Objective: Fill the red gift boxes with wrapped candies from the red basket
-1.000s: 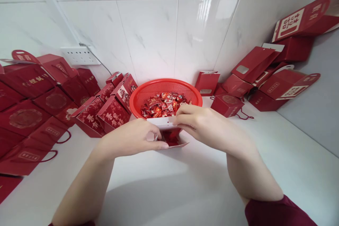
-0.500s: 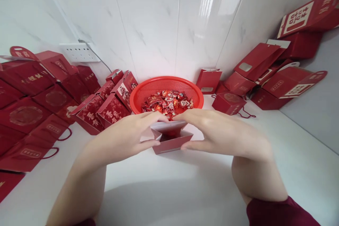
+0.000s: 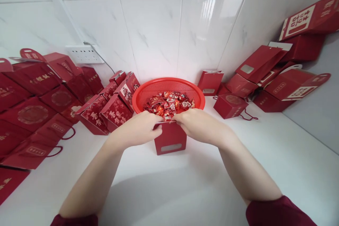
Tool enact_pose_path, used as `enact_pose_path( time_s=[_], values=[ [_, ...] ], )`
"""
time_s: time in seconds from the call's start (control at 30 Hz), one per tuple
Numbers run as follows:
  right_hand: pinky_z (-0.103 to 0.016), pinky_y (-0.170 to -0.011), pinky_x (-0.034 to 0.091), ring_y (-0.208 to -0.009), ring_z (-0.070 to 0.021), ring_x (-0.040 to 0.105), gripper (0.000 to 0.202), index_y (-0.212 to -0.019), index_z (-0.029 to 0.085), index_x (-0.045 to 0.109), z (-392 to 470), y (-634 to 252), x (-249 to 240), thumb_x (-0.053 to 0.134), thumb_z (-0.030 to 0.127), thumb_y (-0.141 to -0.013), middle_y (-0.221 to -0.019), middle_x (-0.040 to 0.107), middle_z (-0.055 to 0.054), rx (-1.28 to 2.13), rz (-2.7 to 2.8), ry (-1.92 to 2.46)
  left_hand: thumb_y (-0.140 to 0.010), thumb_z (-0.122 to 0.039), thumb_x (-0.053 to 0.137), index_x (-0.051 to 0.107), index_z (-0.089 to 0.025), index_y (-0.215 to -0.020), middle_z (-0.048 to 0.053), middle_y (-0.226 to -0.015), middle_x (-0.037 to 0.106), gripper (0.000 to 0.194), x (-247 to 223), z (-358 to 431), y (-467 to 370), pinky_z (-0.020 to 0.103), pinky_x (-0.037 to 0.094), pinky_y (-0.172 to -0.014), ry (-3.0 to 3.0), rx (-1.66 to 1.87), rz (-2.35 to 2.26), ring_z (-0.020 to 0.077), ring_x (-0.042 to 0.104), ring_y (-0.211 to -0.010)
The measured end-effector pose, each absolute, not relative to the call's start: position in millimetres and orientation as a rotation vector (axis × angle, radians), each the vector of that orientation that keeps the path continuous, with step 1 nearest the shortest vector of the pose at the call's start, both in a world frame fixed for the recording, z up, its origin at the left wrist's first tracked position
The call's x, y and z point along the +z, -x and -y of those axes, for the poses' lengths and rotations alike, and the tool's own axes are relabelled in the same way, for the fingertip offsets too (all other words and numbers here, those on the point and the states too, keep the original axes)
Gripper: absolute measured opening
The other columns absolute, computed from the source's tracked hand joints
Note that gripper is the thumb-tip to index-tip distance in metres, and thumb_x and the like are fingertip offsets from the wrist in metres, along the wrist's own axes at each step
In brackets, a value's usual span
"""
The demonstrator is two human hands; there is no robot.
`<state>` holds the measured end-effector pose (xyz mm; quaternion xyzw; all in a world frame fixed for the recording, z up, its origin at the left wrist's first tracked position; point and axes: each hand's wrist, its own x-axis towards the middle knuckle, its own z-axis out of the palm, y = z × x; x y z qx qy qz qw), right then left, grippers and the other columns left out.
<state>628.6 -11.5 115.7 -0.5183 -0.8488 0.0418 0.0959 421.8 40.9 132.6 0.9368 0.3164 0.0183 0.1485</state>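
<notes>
A red paper gift box (image 3: pixel 170 137) with a small pale window low on its front stands upright on the white counter. My left hand (image 3: pixel 137 129) is closed on its top left edge, thumb on the near side. At the top right edge my right hand (image 3: pixel 200 127) grips it too, its fingertips partly hidden. The box's top is drawn together between both hands. Just behind it sits a red plastic basket (image 3: pixel 137 93) with wrapped candies (image 3: pixel 169 104) heaped inside.
Stacked red gift boxes (image 3: pixel 31 113) fill the left side. Patterned boxes (image 3: pixel 116 111) stand left of the basket. More red boxes (image 3: pixel 275 84) pile up at the right, near a small corded box (image 3: pixel 230 105). A power strip (image 3: pixel 84 54) is on the tiled wall (image 3: pixel 153 31).
The box's top, open before with its flaps apart, is now drawn together. Both hands have closed from a spread pose onto its upper edges.
</notes>
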Motion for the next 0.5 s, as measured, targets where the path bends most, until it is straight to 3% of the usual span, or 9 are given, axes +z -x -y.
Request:
enact_pose_path(
  time_s=[0.07, 0.17, 0.27, 0.4, 0.5],
  values=[
    [-0.029, -0.054, 0.033, -0.066, -0.0181, 0.060, 0.023, -0.085, 0.018, 0.065, 12, -629, 118, 0.046, 0.020, -0.098, -0.079, 0.069, -0.005, 0.243, 2.492, 1.488, -0.088, -0.018, 0.045, 0.065, -0.018, -0.085, 0.004, -0.075, 0.066, 0.021, 132, -41, -420, 0.028, 0.043, -0.065, -2.687, 0.063, -0.887, 0.0171, 0.059, -0.066],
    [-0.030, -0.061, 0.040, -0.070, -0.0183, 0.060, 0.043, -0.086, 0.019, 0.065, 11, -634, 121, 0.037, 0.046, -0.103, -0.081, 0.068, -0.004, 0.487, 2.436, 1.382, -0.093, -0.021, 0.041, 0.065, -0.018, -0.088, 0.006, -0.081, 0.068, 0.024, 131, -40, -417, 0.029, 0.045, -0.068, -2.699, 0.062, -0.892, 0.0187, 0.062, -0.070],
    [-0.031, -0.067, 0.043, -0.072, -0.0180, 0.060, 0.047, -0.089, 0.019, 0.066, 5, -641, 121, 0.028, 0.042, -0.106, -0.085, 0.068, -0.004, 0.656, 2.406, 1.288, -0.096, -0.022, 0.038, 0.064, -0.017, -0.093, 0.007, -0.085, 0.068, 0.027, 130, -40, -416, 0.030, 0.046, -0.069, -2.703, 0.023, -0.878, 0.0195, 0.063, -0.074],
    [-0.031, -0.073, 0.043, -0.084, -0.0184, 0.061, 0.031, -0.099, 0.020, 0.068, -6, -648, 116, 0.039, 0.031, -0.103, -0.099, 0.068, -0.004, 0.683, 2.475, 1.191, -0.095, -0.024, 0.040, 0.062, -0.019, -0.091, 0.004, -0.082, 0.067, 0.023, 129, -42, -416, 0.029, 0.043, -0.063, -2.687, -0.069, -0.911, 0.0187, 0.062, -0.071],
    [-0.029, -0.074, 0.042, -0.083, -0.0176, 0.060, 0.024, -0.095, 0.020, 0.069, -11, -648, 112, 0.046, 0.026, -0.100, -0.095, 0.067, -0.004, 0.571, 2.497, 1.170, -0.091, -0.032, 0.050, 0.058, -0.019, -0.084, 0.003, -0.078, 0.064, 0.017, 127, -44, -417, 0.028, 0.038, -0.056, -2.672, -0.114, -0.948, 0.0177, 0.059, -0.065]
  ],
)
